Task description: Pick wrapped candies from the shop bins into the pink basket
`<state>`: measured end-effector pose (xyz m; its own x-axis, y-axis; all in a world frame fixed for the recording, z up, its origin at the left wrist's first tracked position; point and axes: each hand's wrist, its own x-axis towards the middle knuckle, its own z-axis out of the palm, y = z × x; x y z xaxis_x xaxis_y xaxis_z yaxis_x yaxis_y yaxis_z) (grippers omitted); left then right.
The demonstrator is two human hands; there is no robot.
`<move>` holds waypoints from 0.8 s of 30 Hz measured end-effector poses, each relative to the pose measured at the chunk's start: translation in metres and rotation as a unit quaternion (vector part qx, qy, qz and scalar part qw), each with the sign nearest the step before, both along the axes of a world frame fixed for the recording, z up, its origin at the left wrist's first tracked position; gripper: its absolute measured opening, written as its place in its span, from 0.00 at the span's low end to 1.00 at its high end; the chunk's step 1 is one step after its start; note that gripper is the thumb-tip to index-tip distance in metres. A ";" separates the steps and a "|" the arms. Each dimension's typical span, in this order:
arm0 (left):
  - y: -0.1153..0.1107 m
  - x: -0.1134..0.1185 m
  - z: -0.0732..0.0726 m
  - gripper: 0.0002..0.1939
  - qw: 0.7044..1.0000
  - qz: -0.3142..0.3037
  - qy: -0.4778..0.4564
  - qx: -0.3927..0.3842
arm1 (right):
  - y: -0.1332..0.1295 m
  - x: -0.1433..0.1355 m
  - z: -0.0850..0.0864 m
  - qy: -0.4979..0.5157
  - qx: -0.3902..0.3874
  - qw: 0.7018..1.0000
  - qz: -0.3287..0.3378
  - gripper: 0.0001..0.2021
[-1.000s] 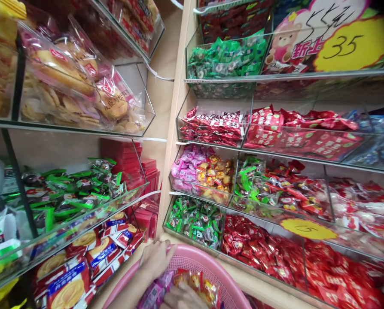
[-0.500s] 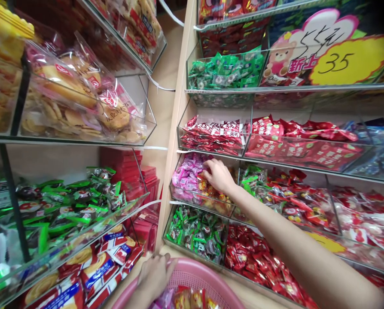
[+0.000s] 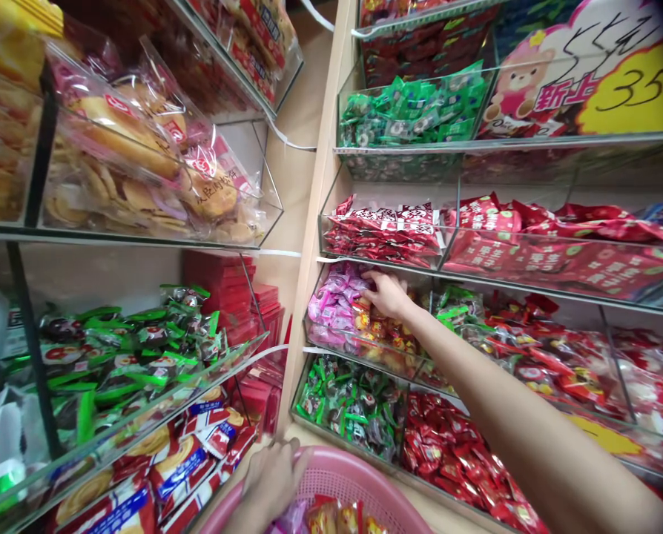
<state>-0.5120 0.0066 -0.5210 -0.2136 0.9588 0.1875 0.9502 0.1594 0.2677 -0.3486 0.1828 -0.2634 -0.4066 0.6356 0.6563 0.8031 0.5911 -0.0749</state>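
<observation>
My left hand [image 3: 273,475] is closed over the rim of a pink plastic basket [image 3: 387,478] at the bottom of the view. Inside the basket are purple-wrapped sweets [image 3: 291,518] and clear packets [image 3: 348,519] with orange-yellow pieces and red ends. My right hand [image 3: 388,293] reaches into a clear shelf bin, above the border between purple-wrapped sweets [image 3: 334,300] and orange-yellow packets [image 3: 384,330]. Its thumb and forefinger are apart, with nothing visible between them. The other fingers are partly hidden behind the hand.
Below that bin sit green-wrapped sweets [image 3: 348,404] and red-wrapped sweets [image 3: 454,452]. Red packets [image 3: 384,226] fill the shelf above. Clear bin fronts and a wooden post [image 3: 312,222] edge the reach. Bagged pastries [image 3: 142,156] and green packets [image 3: 125,341] stand left.
The shelves have shifted slightly right in view. My right hand stays over the same bin, its thumb and forefinger now more visibly apart. My left hand remains on the basket rim.
</observation>
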 end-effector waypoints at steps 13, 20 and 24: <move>-0.004 0.006 0.006 0.28 1.000 -0.006 0.014 -0.004 | -0.034 0.008 -0.010 0.121 0.031 0.989 0.076 0.15; -0.002 0.009 0.010 0.28 1.000 -0.007 0.021 -0.015 | -0.114 0.015 -0.072 0.125 0.056 0.968 0.212 0.14; -0.001 0.008 0.009 0.26 0.999 -0.007 0.009 -0.034 | -0.155 0.015 -0.139 0.075 -0.062 0.957 0.272 0.15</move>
<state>-0.5041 0.0051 -0.5116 -0.1969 0.9724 0.1255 0.9570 0.1628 0.2401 -0.3331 0.0273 -0.4019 -0.6069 0.4328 0.6666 0.3535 0.8982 -0.2613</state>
